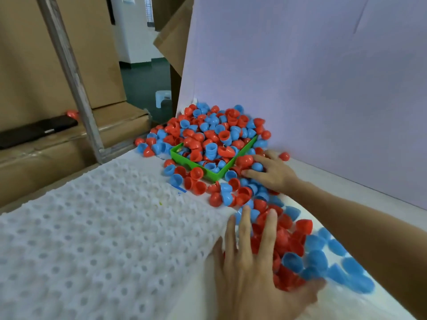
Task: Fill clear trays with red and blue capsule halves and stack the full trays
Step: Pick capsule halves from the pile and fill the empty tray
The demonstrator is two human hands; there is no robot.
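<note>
A clear tray (97,227) with rows of empty round pockets lies across the left and middle of the table. Red and blue capsule halves (215,130) are heaped at the back, spilling over a green bin (215,175). More capsule halves (298,248) lie loose along the tray's right edge. My left hand (254,269) lies flat with fingers spread on these loose halves, at the tray's right edge. My right hand (272,172) rests with straight fingers on halves beside the green bin's right corner.
A tall white board (323,88) stands behind the pile. Cardboard boxes (46,65) and a metal post (74,84) are at the left, with a black phone (37,131) lying on one box. A gap at the back shows a dark floor.
</note>
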